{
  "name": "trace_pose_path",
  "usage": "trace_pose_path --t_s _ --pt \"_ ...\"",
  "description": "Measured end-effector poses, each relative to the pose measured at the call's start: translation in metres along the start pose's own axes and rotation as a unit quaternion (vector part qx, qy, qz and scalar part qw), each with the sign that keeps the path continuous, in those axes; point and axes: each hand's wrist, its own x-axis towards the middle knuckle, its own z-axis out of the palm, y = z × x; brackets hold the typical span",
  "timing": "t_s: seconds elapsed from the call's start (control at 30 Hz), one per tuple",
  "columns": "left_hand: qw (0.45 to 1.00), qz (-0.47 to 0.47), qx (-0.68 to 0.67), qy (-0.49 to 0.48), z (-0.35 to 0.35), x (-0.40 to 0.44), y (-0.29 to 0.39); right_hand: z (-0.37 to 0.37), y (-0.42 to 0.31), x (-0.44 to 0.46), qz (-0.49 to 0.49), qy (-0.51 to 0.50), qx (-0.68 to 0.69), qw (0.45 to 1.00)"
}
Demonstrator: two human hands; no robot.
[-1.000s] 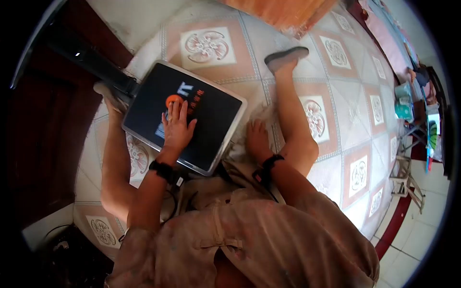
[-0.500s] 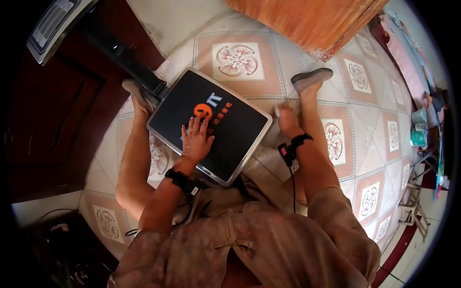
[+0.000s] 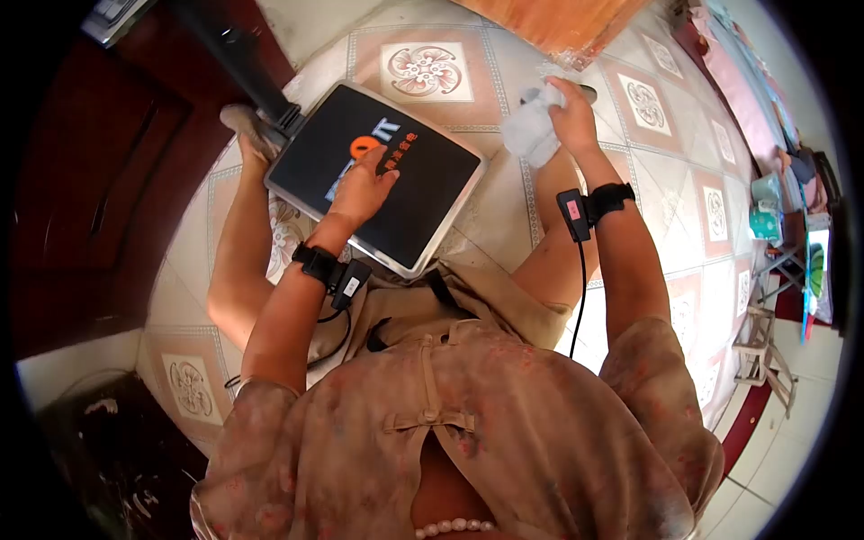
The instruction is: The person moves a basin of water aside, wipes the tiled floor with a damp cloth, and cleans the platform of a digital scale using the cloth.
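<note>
A platform scale (image 3: 414,216) with a black top, metal rim and printed lettering stands between my legs. On its top rests my left hand (image 3: 360,191), its fingers stretched out beside the orange printed figure. I see nothing held in that hand. Off the platform's right side, raised above my leg, my right hand (image 3: 576,117) grips a thin white cloth (image 3: 531,130) by its upper edge, and the cloth hangs loosely, slightly crumpled. Whether it is fabric or a wipe I cannot tell. Black bands with small boxes and cables are strapped to both wrists.
The scale's black post (image 3: 236,63) rises at the upper left, near a dark red cabinet (image 3: 90,189). A wooden panel (image 3: 562,27) stands at the top. Patterned tiles (image 3: 427,72) cover the floor. At the right is a small wooden stool (image 3: 765,360).
My right hand has moved up and outward from beside the platform, and the white cloth now hangs spread out from it. My left hand stays on the scale's top. The view has shifted.
</note>
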Motion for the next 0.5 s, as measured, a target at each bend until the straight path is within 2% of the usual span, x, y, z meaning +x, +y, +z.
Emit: trace_pose_path --t_s 0.13,0.2,0.23,0.27,0.33,0.43,0.47,0.5 --pt "0.996 -0.005 0.025 0.09 0.011 -0.02 -0.055 0.048 0.042 -0.05 0.017 -0.017 0.07 0.997" --pt "0.989 -0.01 0.03 0.142 0.008 -0.032 -0.074 0.052 0.006 -0.082 0.148 -0.098 0.045 0.983" --pt "0.986 -0.04 0.009 0.159 0.002 -0.04 -0.074 0.085 0.045 -0.101 0.093 -0.072 0.069 0.991" --pt "0.982 -0.062 0.019 0.175 -0.003 -0.045 -0.078 0.104 0.059 -0.115 0.097 -0.079 0.109 0.986" --pt "0.975 -0.095 0.035 0.197 -0.004 -0.048 -0.094 0.103 0.038 -0.124 0.141 -0.108 0.087 0.98" --pt "0.949 -0.16 -0.093 0.255 0.007 -0.045 -0.134 0.107 0.036 -0.12 0.182 -0.111 0.111 0.971" --pt "0.946 -0.166 -0.057 0.274 0.011 -0.044 -0.142 0.111 0.04 -0.119 0.162 -0.112 0.118 0.973" --pt "0.934 -0.182 -0.117 0.284 0.021 -0.042 -0.159 0.116 0.048 -0.117 0.143 -0.107 0.124 0.976"
